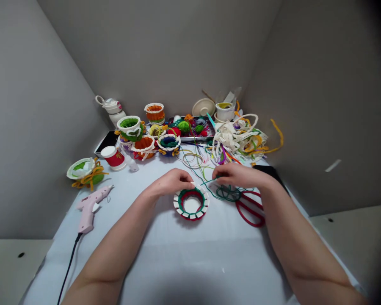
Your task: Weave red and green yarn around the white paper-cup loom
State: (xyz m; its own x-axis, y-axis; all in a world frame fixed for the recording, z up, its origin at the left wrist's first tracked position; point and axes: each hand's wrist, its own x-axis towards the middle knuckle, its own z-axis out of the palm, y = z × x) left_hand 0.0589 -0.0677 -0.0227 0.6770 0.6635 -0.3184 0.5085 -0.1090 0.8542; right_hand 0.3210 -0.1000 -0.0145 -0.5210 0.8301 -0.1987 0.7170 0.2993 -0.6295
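Observation:
My left hand [180, 181] grips the far rim of a paper cup [177, 202] whose white edge is cut into tabs, with green and red yarn woven round its inside. The cup sits on the table, its opening facing me. To the right, my right hand [231, 174] pinches a strand of green yarn [208, 181] that runs taut to the cup's far rim. A loose tangle of the same green yarn [227, 193] lies below that hand. Beside it, partly under my right forearm, are red-handled scissors [248, 212]; their blades are hidden.
A pink glue gun [92, 205] with a black cord lies at the left. Several yarn-covered cups [143, 146] stand behind, near a tray [192, 138] of yarn balls. White trim and cords [233, 137] are heaped at the back right. A red-and-white cup [113, 158] stands left.

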